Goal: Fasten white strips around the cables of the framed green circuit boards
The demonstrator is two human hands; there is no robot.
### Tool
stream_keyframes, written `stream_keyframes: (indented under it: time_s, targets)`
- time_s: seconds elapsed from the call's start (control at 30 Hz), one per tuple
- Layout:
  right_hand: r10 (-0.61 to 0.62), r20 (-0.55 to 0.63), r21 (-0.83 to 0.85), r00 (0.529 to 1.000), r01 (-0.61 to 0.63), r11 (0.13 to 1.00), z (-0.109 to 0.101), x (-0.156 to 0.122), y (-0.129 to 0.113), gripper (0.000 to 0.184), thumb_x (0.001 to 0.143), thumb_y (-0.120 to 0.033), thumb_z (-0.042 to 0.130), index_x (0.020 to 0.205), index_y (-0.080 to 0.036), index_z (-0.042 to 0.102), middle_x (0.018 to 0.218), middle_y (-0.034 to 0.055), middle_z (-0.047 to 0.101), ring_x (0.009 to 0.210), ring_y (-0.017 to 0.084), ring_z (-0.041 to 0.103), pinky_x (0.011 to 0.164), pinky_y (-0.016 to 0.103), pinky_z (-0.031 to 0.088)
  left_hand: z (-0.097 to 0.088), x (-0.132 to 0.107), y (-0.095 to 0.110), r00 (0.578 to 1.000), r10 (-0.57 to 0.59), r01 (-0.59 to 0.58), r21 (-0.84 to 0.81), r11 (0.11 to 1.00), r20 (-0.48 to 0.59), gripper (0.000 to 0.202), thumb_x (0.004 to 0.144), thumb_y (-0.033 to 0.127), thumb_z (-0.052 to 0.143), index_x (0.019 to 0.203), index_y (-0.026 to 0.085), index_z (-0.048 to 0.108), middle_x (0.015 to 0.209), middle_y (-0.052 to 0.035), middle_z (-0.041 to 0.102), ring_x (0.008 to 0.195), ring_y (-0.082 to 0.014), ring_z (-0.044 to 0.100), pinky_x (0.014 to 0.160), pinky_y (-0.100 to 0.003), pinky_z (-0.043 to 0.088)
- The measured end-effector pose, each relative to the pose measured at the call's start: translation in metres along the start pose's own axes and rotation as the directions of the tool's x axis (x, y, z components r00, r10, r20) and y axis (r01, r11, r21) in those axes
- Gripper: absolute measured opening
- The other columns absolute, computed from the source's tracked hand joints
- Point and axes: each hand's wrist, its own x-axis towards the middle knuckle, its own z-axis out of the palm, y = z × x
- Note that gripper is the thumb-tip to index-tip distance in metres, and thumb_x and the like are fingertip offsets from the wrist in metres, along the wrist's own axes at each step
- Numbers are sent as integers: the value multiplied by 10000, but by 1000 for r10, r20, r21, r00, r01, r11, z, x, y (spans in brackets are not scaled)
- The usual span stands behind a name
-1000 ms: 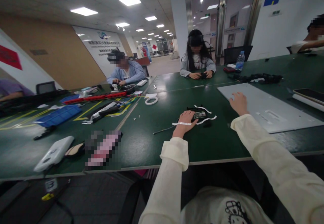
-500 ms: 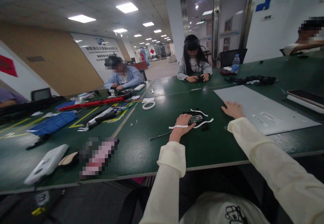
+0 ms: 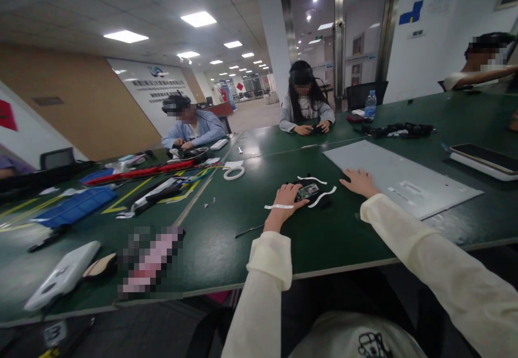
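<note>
My left hand grips the left end of a small circuit board, fingers over its far side and thumb along its near side. Dark material lies beneath the board, and white strips curl out around it. Another white strip crosses the back of this hand. To the right, my right hand lies palm down with its fingers spread at the near left edge of a large grey panel. Whether its palm presses on the panel or the table cannot be made out.
A roll of white tape, a small wrench and a thin dark rod lie on the green table. At left are a blue bin and a white device. Two people work across the table; another sits far right.
The grey panel has slid left and turned slightly, and my right hand has shifted left with it. My left hand stays on the circuit board. The camera view has turned a little.
</note>
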Motion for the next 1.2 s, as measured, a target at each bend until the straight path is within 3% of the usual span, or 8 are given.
stream_keyframes:
  time_s: [0.27, 0.43, 0.6, 0.73, 0.83, 0.97, 1.03, 1.2]
  targets:
    - [-201, 14, 93, 980, 198, 976, -7, -26, -37, 589, 928, -567, 343, 1439, -288, 429, 1511, 52, 358, 1359, 394, 307, 1058, 615, 256, -13, -1, 3, 993, 12, -12, -3, 1000, -114, 580, 820, 512, 616, 1300, 217, 479, 1226, -83, 553, 1161, -260, 464, 971, -386, 391]
    - [-389, -82, 169, 918, 397, 902, -6, -53, -64, 524, 871, -465, 535, 1353, -258, 544, 1416, 84, 487, 1342, 361, 361, 1074, 552, 290, -21, 1, 2, 988, 28, -31, -20, 999, -154, 595, 804, 500, 641, 1307, 226, 480, 1246, -87, 549, 1187, -268, 455, 999, -395, 376]
    - [-583, -149, 267, 798, 600, 754, -19, -85, -95, 560, 857, -568, 533, 1314, -249, 589, 1380, 73, 526, 1307, 309, 420, 1117, 477, 277, -22, 8, -7, 975, 82, -94, -45, 995, -206, 610, 790, 454, 675, 1309, 198, 484, 1239, -95, 564, 1163, -263, 475, 1007, -393, 375]
    - [-733, 10, 370, 681, 678, 635, -37, -107, -113, 673, 877, -606, 477, 1461, -279, 411, 1491, 39, 390, 1330, 308, 402, 1128, 475, 262, -23, 10, -12, 970, 124, -141, -70, 988, -211, 612, 781, 434, 692, 1295, 170, 491, 1229, -102, 566, 1142, -264, 488, 1005, -400, 383]
    - [-807, 79, 448, 586, 702, 554, -45, -119, -119, 687, 867, -613, 496, 1472, -306, 384, 1541, 3, 291, 1409, 326, 253, 1138, 498, 227, -24, 11, -11, 971, 143, -161, -83, 983, -192, 598, 780, 440, 693, 1285, 184, 501, 1207, -97, 570, 1129, -271, 495, 983, -410, 398]
    - [-900, 49, 516, 433, 761, 394, -48, -130, -124, 675, 862, -563, 543, 1465, -299, 395, 1530, 1, 318, 1449, 308, 116, 1158, 522, 148, -21, 15, -7, 971, 172, -189, -94, 977, -168, 579, 767, 449, 705, 1255, 197, 522, 1196, -84, 580, 1115, -263, 500, 983, -408, 400]
    - [-919, 28, 534, 393, 771, 346, -48, -134, -125, 651, 864, -524, 562, 1453, -286, 419, 1514, 12, 352, 1448, 295, 128, 1161, 507, 152, -16, 17, -7, 973, 184, -198, -94, 976, -140, 579, 766, 454, 704, 1248, 187, 527, 1194, -89, 584, 1110, -261, 499, 983, -408, 399]
    - [-933, 12, 540, 360, 783, 309, -47, -134, -125, 637, 866, -476, 575, 1453, -284, 418, 1515, 7, 349, 1448, 289, 131, 1163, 499, 157, -4, 13, -14, 982, 186, -189, -117, 975, -34, 551, 771, 475, 693, 1228, 205, 543, 1198, -84, 587, 1114, -254, 508, 1002, -421, 380]
